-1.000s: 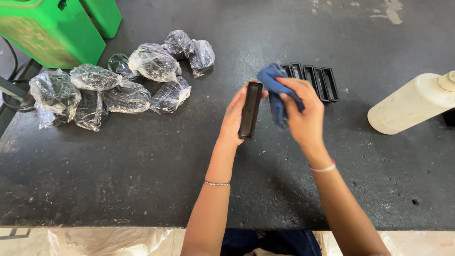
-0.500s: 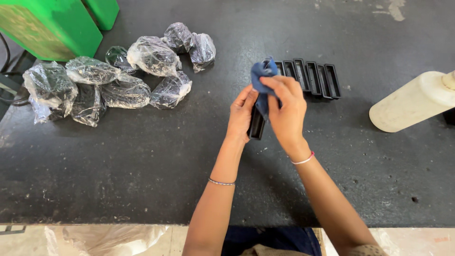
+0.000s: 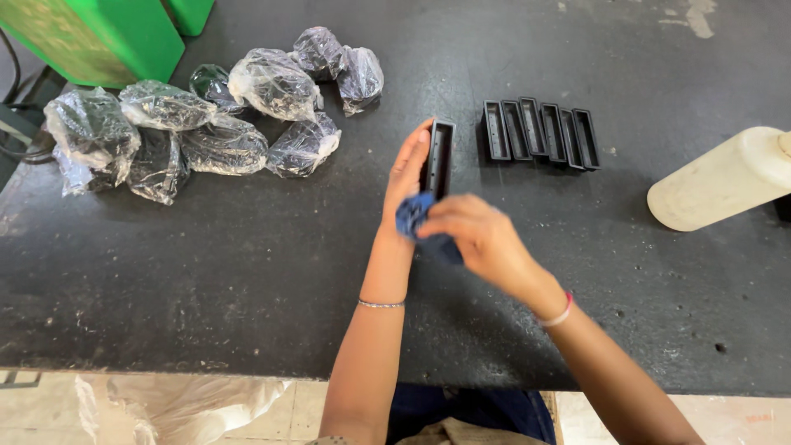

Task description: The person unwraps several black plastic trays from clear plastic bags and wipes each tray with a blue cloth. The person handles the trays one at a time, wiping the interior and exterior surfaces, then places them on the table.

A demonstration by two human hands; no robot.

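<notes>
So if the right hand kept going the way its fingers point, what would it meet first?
Probably the left hand: the right hand, gripping a blue cloth, points left at that palm, which holds the black tray. Depth unclear.

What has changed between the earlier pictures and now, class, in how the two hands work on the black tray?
The right hand has drawn the blue cloth from the top of the black tray down to its lower end. The left hand still holds the tray upright. The row of trays, wrapped bundles and white bottle stayed put.
</notes>
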